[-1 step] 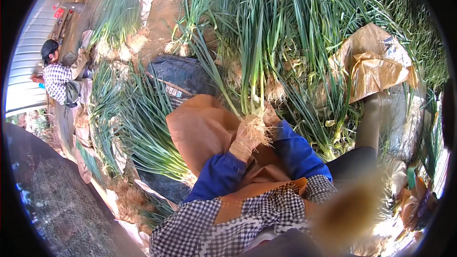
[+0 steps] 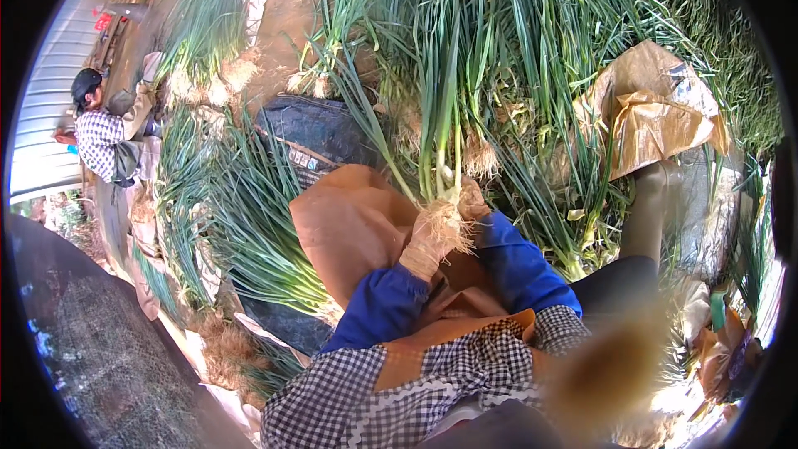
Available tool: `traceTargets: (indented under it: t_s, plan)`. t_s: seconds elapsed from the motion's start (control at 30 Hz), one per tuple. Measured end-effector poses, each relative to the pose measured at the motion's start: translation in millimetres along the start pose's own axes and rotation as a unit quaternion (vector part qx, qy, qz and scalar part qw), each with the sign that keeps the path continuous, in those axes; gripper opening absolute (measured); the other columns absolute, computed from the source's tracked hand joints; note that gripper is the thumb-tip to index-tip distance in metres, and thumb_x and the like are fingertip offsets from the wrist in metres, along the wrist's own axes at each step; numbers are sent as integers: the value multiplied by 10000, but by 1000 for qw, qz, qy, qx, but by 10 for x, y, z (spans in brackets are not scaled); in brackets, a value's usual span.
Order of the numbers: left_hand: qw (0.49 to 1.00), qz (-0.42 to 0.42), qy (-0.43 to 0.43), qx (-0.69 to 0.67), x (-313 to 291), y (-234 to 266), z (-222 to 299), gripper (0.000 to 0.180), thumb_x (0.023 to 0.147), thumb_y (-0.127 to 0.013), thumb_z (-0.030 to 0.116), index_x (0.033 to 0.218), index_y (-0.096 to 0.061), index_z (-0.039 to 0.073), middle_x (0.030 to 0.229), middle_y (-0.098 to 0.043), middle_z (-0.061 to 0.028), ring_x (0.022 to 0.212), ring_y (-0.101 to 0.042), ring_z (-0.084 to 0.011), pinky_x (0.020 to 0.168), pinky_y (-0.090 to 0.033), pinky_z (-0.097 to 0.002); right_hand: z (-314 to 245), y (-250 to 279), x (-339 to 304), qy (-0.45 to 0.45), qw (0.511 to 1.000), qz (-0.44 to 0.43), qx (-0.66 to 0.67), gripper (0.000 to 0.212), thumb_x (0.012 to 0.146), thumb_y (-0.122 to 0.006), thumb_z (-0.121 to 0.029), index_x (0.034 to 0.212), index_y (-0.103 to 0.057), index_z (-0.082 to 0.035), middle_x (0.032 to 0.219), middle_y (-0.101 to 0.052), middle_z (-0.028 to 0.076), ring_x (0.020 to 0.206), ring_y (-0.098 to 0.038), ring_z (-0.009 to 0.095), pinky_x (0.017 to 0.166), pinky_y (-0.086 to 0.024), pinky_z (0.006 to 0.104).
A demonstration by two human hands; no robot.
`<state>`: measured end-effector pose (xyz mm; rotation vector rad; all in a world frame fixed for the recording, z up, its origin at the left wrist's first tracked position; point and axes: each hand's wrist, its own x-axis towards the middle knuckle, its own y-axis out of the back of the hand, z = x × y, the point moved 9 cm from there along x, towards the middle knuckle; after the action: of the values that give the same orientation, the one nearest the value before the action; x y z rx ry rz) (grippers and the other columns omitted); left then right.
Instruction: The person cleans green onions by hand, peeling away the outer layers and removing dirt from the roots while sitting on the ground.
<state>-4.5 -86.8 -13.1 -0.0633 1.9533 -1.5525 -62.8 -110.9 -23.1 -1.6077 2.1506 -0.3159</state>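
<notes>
A small bunch of spring onions (image 2: 439, 129) stands over my lap, green leaves pointing away and pale roots (image 2: 445, 220) toward me. My left hand (image 2: 426, 251) is closed round its root end; the roots cover part of the fingers. On the right side of the white stalk bases, my right hand (image 2: 474, 198) is closed, its fingertips at a stalk and partly hidden. Under both hands a brown apron sheet (image 2: 353, 216) spreads over my lap. Blue sleeves cover my forearms.
A large heap of spring onions (image 2: 532, 41) lies ahead, with another pile (image 2: 258, 216) at my left. Crumpled tan sheeting (image 2: 665, 120) rests at the right. Dark sacking (image 2: 320, 129) lies beyond my lap. At the far left sits another person (image 2: 104, 137) in a checked shirt.
My right hand has shifted very slightly to the right at the stalk bases. My left hand keeps its hold on the bunch.
</notes>
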Motion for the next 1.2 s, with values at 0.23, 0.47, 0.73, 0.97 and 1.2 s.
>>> traceTargets:
  t_s: [0.23,0.47,0.73,0.97,1.2]
  plan:
    - [999,-39,22,-5,-35,17,142,236,869,-408,106,1033,-514,-27,700,-530,-38,586,-511,-103,514,-447,-213,11,743,-525,-89,985,145,16,165,893,-480,-200,759,-546,-131,604,-500,-59,460,-419,47,415,-353,173]
    - [987,59,-113,102,-62,158,288,168,848,-470,62,979,-523,-29,749,-551,-51,638,-533,-119,579,-466,-215,-476,1282,-1187,-363,480,-224,-767,532,761,-575,-490,1018,-596,-24,806,-634,141,731,-629,280,644,-490,382]
    - [926,108,-204,297,50,305,320,137,778,-527,-23,912,-558,-15,770,-570,-59,668,-563,-144,575,-484,-234,-301,97,-83,85,808,-117,-571,276,910,-396,-284,869,-585,-87,769,-580,89,676,-574,225,605,-470,331]
    - [938,118,-180,271,-55,65,117,152,788,-525,-48,936,-527,-12,761,-569,-81,689,-591,-186,586,-530,-288,-793,43,-895,183,840,-176,-479,302,844,-554,-209,599,-525,-34,512,-479,54,397,-416,159,367,-321,289]
    - [958,178,-126,189,122,285,7,98,791,-487,-33,885,-512,-48,738,-559,-108,661,-597,-216,601,-549,-348,328,1224,-1311,-243,751,-256,-558,407,854,-506,-442,755,-581,-54,682,-535,141,603,-493,214,575,-422,315]
